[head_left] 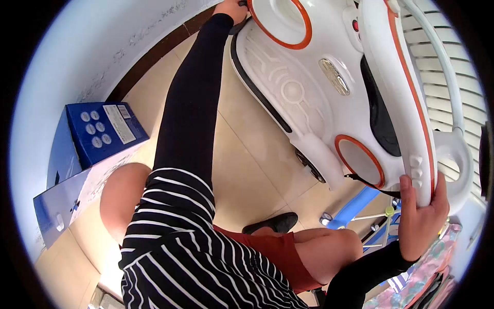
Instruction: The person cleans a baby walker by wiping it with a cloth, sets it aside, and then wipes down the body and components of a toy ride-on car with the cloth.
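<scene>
A large white ride-on toy car point(329, 62) with orange trim and a black seat part lies tipped in front of me, its moulded floor and a small wheel showing. At the top edge of the view, my left hand point(232, 10) is closed at the car's far end, beside an orange-ringed round opening; its fingertips are partly cut off. My right hand point(424, 216) grips the end of the long white orange-striped rim at lower right, thumb on the near face and fingers on the outer side.
A blue cardboard box point(105, 131) with open flaps stands by the wall at left. White slatted rails point(442, 77) stand behind the car. A blue-and-white folding frame point(355, 208) and patterned cloth point(427, 273) are at lower right. My knees and a black shoe point(272, 223) are below.
</scene>
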Demonstrator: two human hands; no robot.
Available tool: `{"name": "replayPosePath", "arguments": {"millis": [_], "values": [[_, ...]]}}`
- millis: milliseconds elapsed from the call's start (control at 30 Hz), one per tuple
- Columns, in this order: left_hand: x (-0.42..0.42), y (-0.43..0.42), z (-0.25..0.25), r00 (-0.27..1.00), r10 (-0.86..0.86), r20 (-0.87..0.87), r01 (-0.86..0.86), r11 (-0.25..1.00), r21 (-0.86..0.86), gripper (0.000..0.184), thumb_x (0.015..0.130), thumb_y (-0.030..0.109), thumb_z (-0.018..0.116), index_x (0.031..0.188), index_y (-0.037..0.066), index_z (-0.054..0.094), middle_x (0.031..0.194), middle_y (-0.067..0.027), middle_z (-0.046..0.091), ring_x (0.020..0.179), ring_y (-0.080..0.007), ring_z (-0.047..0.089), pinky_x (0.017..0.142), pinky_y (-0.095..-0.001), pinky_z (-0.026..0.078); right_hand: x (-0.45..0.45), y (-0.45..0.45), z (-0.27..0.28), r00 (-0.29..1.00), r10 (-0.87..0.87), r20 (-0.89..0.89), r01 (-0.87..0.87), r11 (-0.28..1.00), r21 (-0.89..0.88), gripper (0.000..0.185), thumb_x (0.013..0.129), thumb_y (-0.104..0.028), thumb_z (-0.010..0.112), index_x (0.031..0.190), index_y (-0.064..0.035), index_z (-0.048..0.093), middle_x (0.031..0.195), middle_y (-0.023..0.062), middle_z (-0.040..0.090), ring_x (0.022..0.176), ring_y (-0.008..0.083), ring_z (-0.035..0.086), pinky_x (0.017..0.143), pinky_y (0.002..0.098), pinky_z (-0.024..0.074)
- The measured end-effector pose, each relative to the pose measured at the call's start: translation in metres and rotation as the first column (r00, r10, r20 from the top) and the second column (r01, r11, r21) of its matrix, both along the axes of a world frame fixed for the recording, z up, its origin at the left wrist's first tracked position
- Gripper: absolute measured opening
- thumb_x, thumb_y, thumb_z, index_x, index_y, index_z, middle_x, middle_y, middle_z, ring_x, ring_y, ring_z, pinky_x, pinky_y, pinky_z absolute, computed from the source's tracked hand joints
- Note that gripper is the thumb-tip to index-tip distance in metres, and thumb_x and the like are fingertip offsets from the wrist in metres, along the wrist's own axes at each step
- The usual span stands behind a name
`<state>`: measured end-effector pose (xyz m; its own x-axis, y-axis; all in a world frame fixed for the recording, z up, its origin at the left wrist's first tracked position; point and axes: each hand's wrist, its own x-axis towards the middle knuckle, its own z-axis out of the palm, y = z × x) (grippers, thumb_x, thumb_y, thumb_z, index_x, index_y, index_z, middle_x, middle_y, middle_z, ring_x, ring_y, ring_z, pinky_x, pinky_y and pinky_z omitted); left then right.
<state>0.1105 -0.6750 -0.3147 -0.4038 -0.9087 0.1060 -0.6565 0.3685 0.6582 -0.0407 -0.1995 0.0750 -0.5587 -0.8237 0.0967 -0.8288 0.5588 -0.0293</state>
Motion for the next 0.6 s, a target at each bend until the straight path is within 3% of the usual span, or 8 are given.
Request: {"name": "replayPosePath", "arguments": {"millis": [67, 167, 200, 300, 333, 367, 433, 600], "values": [[-0.018, -0.019, -0.032, 0.957, -0.183, 0.226, 0.176, 0.983, 0.054, 0.04, 0.093, 0.028, 0.056, 0.124, 0.007, 0.069, 0.125, -0.0206, 0.069, 0.113, -0.04, 0.065, 0.097, -0.0466, 0.052, 0.0, 0.001, -0.002, 1.0, 0.011, 0.004, -0.011, 1.0, -0.013, 0.043, 0.09, -0.03, 0.078, 0.111, 0.0035, 0.063, 0.083, 0.0138, 0.068, 0.072, 0.0185, 0.061, 0.068, 0.0344, 0.0511], [-0.027, -0.023, -0.051, 0.871, -0.425, 0.247, 0.453, 0.889, -0.068, 0.045, 0.096, 0.035, 0.054, 0.131, 0.009, 0.066, 0.131, -0.0197, 0.067, 0.119, -0.0382, 0.064, 0.102, -0.0463, 0.05, 0.002, -0.002, -0.002, 1.0, -0.031, 0.003, 0.031, 0.999, 0.023, 0.046, 0.089, -0.031, 0.079, 0.114, 0.0039, 0.063, 0.086, 0.0153, 0.069, 0.074, 0.0195, 0.063, 0.068, 0.0343, 0.0519], [-0.026, -0.015, -0.048, 0.93, -0.237, 0.282, 0.206, 0.969, 0.135, 0.05, 0.097, 0.043, 0.054, 0.135, 0.011, 0.063, 0.136, -0.0214, 0.063, 0.123, -0.0346, 0.063, 0.106, -0.0469, 0.047, 0.003, -0.003, -0.001, 0.998, -0.056, -0.001, 0.056, 0.998, 0.027, 0.046, 0.089, -0.031, 0.079, 0.115, 0.0039, 0.063, 0.086, 0.0158, 0.069, 0.074, 0.0197, 0.063, 0.069, 0.0341, 0.0521], [-0.024, 0.036, -0.035, 0.876, -0.035, 0.48, 0.148, 0.969, -0.199, 0.04, 0.093, 0.027, 0.057, 0.129, 0.014, 0.069, 0.119, -0.0147, 0.07, 0.109, -0.0374, 0.067, 0.097, -0.0462, 0.054, 0.003, -0.005, -0.003, 0.997, -0.008, 0.072, 0.011, 0.999, -0.049, 0.048, 0.088, -0.032, 0.08, 0.114, 0.0033, 0.063, 0.086, 0.0158, 0.07, 0.075, 0.0203, 0.065, 0.068, 0.0328, 0.0522], [-0.019, 0.061, -0.024, 0.88, 0.056, 0.473, 0.057, 0.974, -0.22, 0.042, 0.099, 0.026, 0.05, 0.138, 0.018, 0.063, 0.128, -0.0101, 0.066, 0.115, -0.0377, 0.064, 0.1, -0.048, 0.053, 0.004, -0.005, -0.003, 0.999, -0.011, 0.045, 0.013, 0.999, -0.036, 0.047, 0.088, -0.032, 0.081, 0.113, 0.0032, 0.063, 0.085, 0.0158, 0.07, 0.074, 0.0203, 0.065, 0.068, 0.0327, 0.0524], [-0.011, 0.087, 0.008, 0.885, 0.024, 0.466, 0.036, 0.992, -0.12, 0.04, 0.097, 0.025, 0.053, 0.135, 0.018, 0.065, 0.135, -0.0093, 0.062, 0.117, -0.0395, 0.06, 0.1, -0.0491, 0.052, 0.005, -0.006, -0.002, 1.0, -0.015, 0.019, 0.015, 1.0, -0.022, 0.047, 0.087, -0.032, 0.081, 0.112, 0.0031, 0.063, 0.084, 0.0158, 0.07, 0.074, 0.0204, 0.066, 0.068, 0.0326, 0.0526], [-0.01, 0.125, 0.021, 0.884, 0.138, 0.446, 0.006, 0.952, -0.307, 0.035, 0.093, 0.026, 0.059, 0.124, 0.018, 0.072, 0.125, -0.0091, 0.066, 0.103, -0.0398, 0.065, 0.09, -0.0481, 0.056, 0.004, -0.005, 0.002, 1.0, -0.015, 0.016, 0.015, 1.0, -0.009, 0.047, 0.086, -0.033, 0.082, 0.111, 0.0028, 0.063, 0.083, 0.0164, 0.07, 0.073, 0.0206, 0.067, 0.068, 0.0328, 0.0533], [-0.01, 0.199, 0.025, 0.867, 0.241, 0.437, -0.12, 0.951, -0.286, 0.03, 0.087, 0.022, 0.062, 0.11, 0.007, 0.074, 0.121, -0.0114, 0.061, 0.103, -0.04, 0.06, 0.088, -0.0485, 0.052, 0.001, -0.003, 0.001, 1.0, 0.023, 0.022, -0.022, 0.999, -0.044, 0.048, 0.083, -0.036, 0.084, 0.104, 0.0012, 0.064, 0.081, 0.0172, 0.072, 0.069, 0.0254, 0.072, 0.064, 0.0352, 0.0552]]}}
